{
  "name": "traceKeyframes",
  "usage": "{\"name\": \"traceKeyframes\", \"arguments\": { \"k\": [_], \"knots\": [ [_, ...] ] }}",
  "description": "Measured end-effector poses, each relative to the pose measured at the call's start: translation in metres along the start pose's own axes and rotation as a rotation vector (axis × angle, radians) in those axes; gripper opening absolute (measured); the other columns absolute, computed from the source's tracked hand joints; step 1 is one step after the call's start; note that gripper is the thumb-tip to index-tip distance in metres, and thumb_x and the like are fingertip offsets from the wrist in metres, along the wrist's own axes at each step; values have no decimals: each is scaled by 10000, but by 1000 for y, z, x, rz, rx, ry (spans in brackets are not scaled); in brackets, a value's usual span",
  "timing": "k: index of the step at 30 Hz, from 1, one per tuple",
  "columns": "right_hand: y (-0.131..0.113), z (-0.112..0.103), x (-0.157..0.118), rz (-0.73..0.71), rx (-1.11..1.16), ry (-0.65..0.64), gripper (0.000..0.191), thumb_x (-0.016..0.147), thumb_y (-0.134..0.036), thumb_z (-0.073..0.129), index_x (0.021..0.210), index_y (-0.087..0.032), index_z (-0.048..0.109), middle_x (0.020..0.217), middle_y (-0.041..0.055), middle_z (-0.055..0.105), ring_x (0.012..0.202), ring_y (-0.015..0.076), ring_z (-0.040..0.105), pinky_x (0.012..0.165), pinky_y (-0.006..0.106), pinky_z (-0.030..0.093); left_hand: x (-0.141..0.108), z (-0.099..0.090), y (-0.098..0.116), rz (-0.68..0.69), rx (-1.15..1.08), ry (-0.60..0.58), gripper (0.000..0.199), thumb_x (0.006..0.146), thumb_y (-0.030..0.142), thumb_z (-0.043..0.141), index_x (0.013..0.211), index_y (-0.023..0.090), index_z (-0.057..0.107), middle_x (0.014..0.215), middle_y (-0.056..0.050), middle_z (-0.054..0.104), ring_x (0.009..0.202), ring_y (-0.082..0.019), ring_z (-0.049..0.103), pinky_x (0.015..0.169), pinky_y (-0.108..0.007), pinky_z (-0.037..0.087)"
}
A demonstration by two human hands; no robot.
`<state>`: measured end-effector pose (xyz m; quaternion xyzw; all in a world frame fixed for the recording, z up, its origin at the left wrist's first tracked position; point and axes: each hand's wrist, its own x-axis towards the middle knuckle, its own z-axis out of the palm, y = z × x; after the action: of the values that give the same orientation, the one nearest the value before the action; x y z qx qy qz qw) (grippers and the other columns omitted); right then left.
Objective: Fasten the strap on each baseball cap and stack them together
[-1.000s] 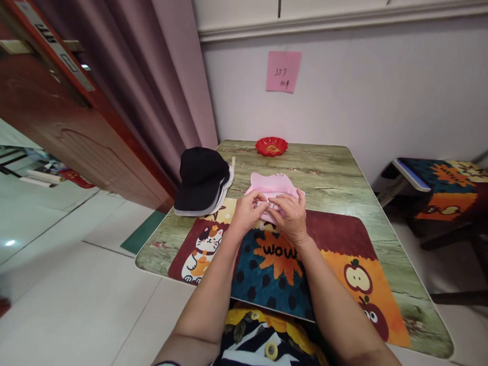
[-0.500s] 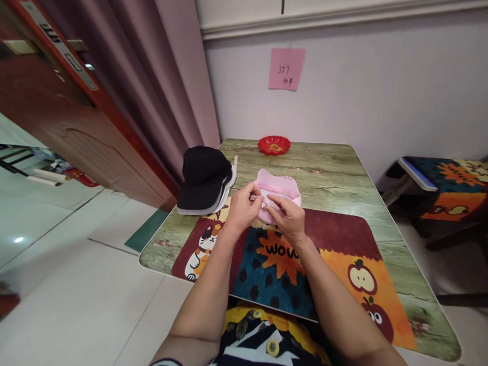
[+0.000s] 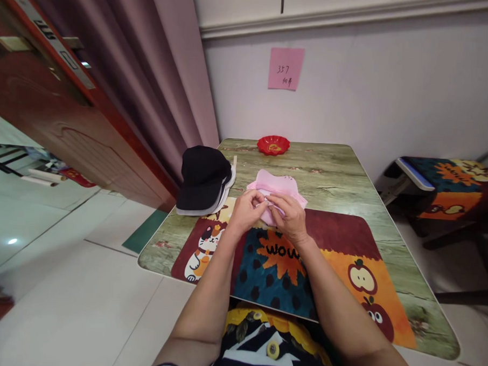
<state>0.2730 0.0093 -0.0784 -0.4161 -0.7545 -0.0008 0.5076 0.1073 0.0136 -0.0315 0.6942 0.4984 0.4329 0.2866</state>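
A pink cap (image 3: 277,182) lies at the middle of the table, its brim pointing away from me. My left hand (image 3: 249,209) and my right hand (image 3: 287,213) meet over its near part. Thumbs and fingers on both hands are pinched together on the cap's narrow back strap, as far as I can tell; the fingers cover most of it. A black cap (image 3: 201,176) rests to the left, on top of a white cap (image 3: 227,193) that shows only along its edge.
Under my arms lies a colourful printed mat (image 3: 347,236) on the wood-pattern table (image 3: 325,165). A red scalloped dish (image 3: 273,145) stands at the back edge. A pink note (image 3: 286,69) is on the wall. To the left are a curtain (image 3: 180,56) and a door (image 3: 68,137).
My fingertips have drawn closer together over the strap. The pink cap's sides now spread out wider to left and right. The stacked caps stay in place.
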Motion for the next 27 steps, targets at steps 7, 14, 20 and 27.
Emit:
{"name": "traceKeyframes", "arguments": {
  "k": [7,14,20,27],
  "knots": [
    [-8,-6,1,29,-237,82,166,947,-278,638,974,-270,802,787,41,709,762,185,621,748,311,439,0,-2,1,-93,-236,-137,248,924,404,535,885,175,621,683,6,583,600,-127,551,556,-232,431],
    [-2,-10,3,239,188,6,148,873,-203,630,930,-224,766,768,8,678,615,131,566,622,265,437,-2,-1,-6,-68,-302,-210,212,800,179,588,1007,169,632,929,-22,648,659,-97,553,615,-215,457],
    [-3,-10,3,409,510,-47,89,834,-241,622,870,-204,695,767,9,657,649,142,596,602,258,462,-2,2,-5,76,-54,-153,221,771,135,645,986,172,672,832,-3,637,652,-118,532,642,-237,439],
    [0,-7,3,631,855,-68,289,873,-496,671,817,-214,639,690,-16,631,628,136,623,645,265,538,-6,7,-3,223,204,-54,171,836,137,642,990,202,678,904,-30,671,775,-157,591,741,-268,459]
  ]
}}
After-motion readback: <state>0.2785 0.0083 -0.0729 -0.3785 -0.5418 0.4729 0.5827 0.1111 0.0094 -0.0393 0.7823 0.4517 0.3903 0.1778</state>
